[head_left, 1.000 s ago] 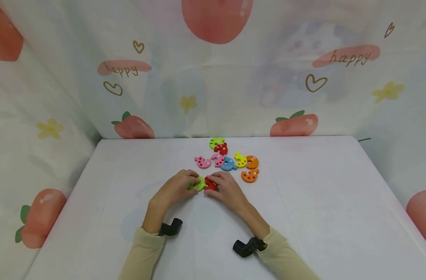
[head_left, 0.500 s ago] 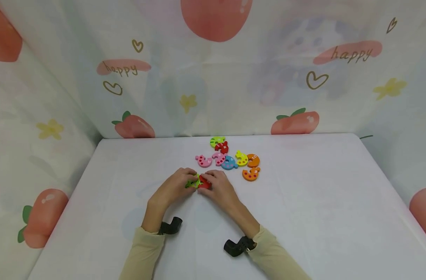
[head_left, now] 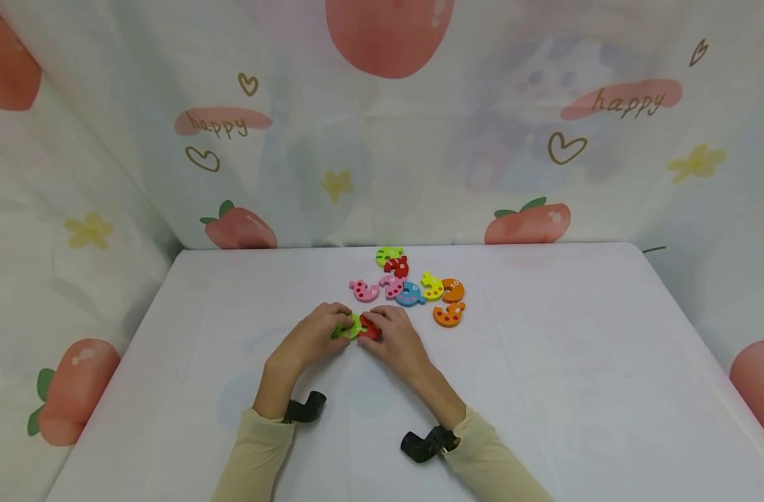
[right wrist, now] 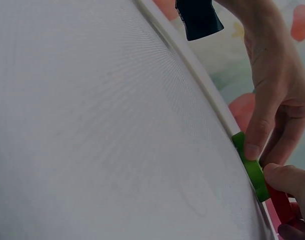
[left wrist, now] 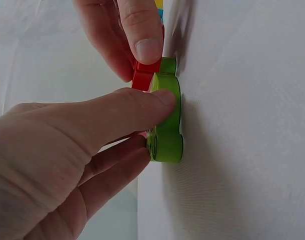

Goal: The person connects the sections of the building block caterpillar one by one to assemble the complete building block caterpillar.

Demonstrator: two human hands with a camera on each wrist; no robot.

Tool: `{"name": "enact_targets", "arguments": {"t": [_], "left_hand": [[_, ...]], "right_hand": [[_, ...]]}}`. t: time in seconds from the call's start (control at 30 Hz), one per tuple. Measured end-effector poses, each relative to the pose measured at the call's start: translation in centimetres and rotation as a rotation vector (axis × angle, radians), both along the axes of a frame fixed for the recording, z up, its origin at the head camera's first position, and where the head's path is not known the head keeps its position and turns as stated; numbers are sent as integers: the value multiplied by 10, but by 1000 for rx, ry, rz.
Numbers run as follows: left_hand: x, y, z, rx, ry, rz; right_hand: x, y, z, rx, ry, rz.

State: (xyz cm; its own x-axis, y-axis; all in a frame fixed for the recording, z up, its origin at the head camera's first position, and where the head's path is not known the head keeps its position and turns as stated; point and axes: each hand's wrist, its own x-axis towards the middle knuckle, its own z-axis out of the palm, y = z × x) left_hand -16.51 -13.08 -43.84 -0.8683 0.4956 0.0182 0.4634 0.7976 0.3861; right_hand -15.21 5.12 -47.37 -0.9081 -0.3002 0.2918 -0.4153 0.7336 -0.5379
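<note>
Between thumb and fingers my left hand (head_left: 311,336) holds a green animal-shaped puzzle piece (left wrist: 168,122), standing low at the white tabletop in the left wrist view. The right hand (head_left: 402,343) pinches a red puzzle piece (left wrist: 144,76) by its sides. Red meets green at one end, and a bit of green shows past the red edge. In the right wrist view the green piece's side (right wrist: 252,167) faces the camera, and the right thumb (right wrist: 287,178) lies against the red one. Fingers cover much of both pieces.
Beyond the hands lie more curved animal pieces: a pink one (head_left: 364,291), a blue one (head_left: 410,295), a yellow one (head_left: 431,287), and an orange one (head_left: 448,316) to the right. Farther back, a red striped piece (head_left: 396,266) touches a light green one (head_left: 388,256).
My right hand has moved left with the red piece, closing up to the green one. The left hand and green piece have shifted slightly left. The other pieces stay put.
</note>
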Motion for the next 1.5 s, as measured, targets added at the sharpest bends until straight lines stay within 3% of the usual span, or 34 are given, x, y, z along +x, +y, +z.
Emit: {"name": "enact_targets", "arguments": {"t": [0.5,0.83,1.07,1.5], "left_hand": [[0,2,0,-5,1,-5],[0,2,-1,6,19,-22],[0,2,-3,5,13,-16],[1,5,-2,-39,-2,9]], "right_hand": [[-2,0,-4,-22,-39,-10],[-4,3,-2,99,-77,9],[-8,10,-4,95,-87,51],[-7,7,-1,128,-102,16]]}}
